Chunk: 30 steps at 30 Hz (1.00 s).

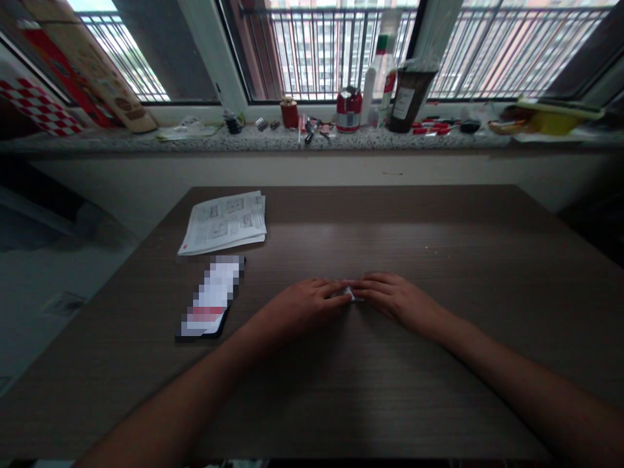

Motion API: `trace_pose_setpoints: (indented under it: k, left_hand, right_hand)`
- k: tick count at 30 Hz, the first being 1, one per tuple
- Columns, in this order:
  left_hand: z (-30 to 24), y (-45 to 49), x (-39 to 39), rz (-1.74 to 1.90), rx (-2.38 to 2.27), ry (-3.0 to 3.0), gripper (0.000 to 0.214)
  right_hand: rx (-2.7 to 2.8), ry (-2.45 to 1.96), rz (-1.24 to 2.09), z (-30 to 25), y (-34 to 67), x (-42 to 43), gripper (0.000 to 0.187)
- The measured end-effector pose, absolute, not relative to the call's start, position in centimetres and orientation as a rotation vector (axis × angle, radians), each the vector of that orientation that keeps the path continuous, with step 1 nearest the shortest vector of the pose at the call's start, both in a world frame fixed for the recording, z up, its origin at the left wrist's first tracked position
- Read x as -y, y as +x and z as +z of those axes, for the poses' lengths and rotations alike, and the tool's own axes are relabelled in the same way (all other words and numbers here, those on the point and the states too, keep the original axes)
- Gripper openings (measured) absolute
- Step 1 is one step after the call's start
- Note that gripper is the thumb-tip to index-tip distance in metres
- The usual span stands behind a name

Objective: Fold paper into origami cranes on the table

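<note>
In the head view, a small piece of folded white paper (pixel 351 294) lies on the brown table, mostly covered by fingers. From the left, my left hand (pixel 316 299) presses its fingertips onto the paper, thumb and fingers close together. My right hand (pixel 390 294) meets it from the other side, its fingers bent down over the paper's right part. The fingertips of both hands nearly touch. How the paper is folded underneath cannot be made out.
A phone (pixel 209 302) with a blurred screen lies left of my hands. Behind it are printed sheets (pixel 227 221). Along the windowsill (pixel 195 146) stand a red can (pixel 349 109), a dark cup (pixel 412 97), a bottle (pixel 380 84) and a yellow container (pixel 550 120).
</note>
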<state>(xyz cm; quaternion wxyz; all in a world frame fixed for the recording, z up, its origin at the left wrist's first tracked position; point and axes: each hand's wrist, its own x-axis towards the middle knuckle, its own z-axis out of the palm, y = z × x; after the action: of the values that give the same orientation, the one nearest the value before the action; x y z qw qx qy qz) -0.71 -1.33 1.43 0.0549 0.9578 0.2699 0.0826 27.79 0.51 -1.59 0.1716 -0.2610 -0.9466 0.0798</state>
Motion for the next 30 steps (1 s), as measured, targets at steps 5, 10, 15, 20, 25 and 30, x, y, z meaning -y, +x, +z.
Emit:
trace_pose_setpoints:
  k: [5, 10, 15, 20, 25, 30]
  left_hand:
    - [1.6, -0.7, 1.5, 0.301, -0.83, 2.869, 0.042]
    - [1.8, -1.1, 1.5, 0.297, -0.836, 2.799, 0.05]
    - [2.2, -1.3, 1.4, 0.29, -0.856, 2.753, 0.053]
    - [2.1, -1.8, 1.0, 0.302, -0.8, 2.721, 0.047]
    - [2.2, -2.3, 0.8, 0.315, -0.783, 2.69, 0.048]
    - [2.1, -2.3, 0.7, 0.33, -0.761, 2.679, 0.051]
  right_hand:
    - [2.675, -0.754, 0.273, -1.7, 28.0, -0.5, 0.043]
    - [2.708, -0.712, 0.29, -1.3, 28.2, -0.6, 0.044]
    - [2.72, -0.696, 0.283, -0.9, 28.1, -0.5, 0.042]
    - [2.728, -0.717, 0.263, -1.2, 28.2, -0.5, 0.041]
    - [2.722, -0.694, 0.306, -1.1, 28.2, -0.5, 0.043]
    - [2.686, -0.713, 0.328, -1.0, 28.1, -0.4, 0.041]
